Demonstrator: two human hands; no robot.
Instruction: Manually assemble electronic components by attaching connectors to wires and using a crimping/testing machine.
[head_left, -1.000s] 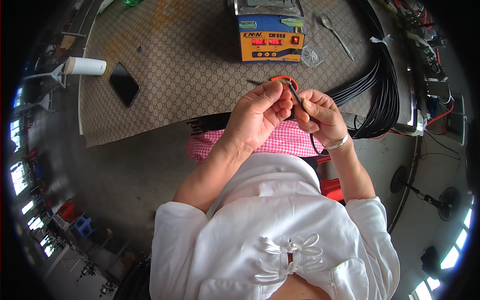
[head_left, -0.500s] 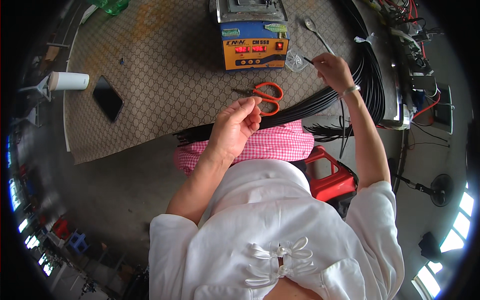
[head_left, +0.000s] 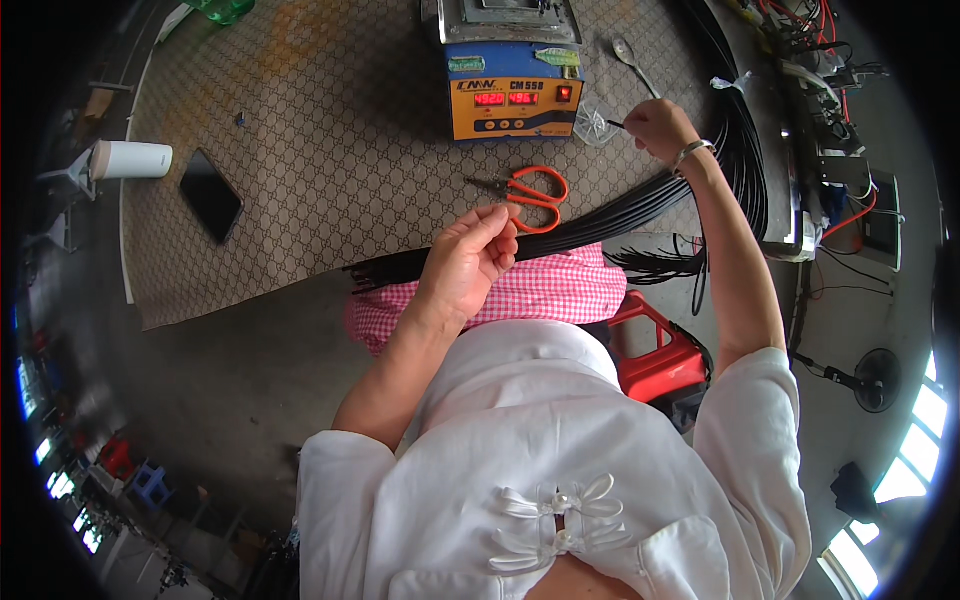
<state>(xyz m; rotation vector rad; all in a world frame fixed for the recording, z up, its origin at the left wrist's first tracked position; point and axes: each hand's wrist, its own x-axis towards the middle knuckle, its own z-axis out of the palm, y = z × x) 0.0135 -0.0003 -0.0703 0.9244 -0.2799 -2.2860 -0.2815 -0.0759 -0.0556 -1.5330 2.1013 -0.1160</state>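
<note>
Hovering over the near edge of the table [head_left: 340,180], the left hand [head_left: 468,258] curls closed, thumb against finger; whether it holds anything is unclear. Toward the right edge, arm outstretched, the right hand [head_left: 664,130] pinches a black cable [head_left: 615,124], partly hidden, its tip near a clear dish [head_left: 592,127].

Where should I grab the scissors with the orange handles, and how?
I'd take the scissors by the orange loops, coming from the right: thumb in one loop, fingers in the other. The loops lie spread apart at the right end, while the pointed blades face left. Mind the left hand, close to the nearer loop.
</note>
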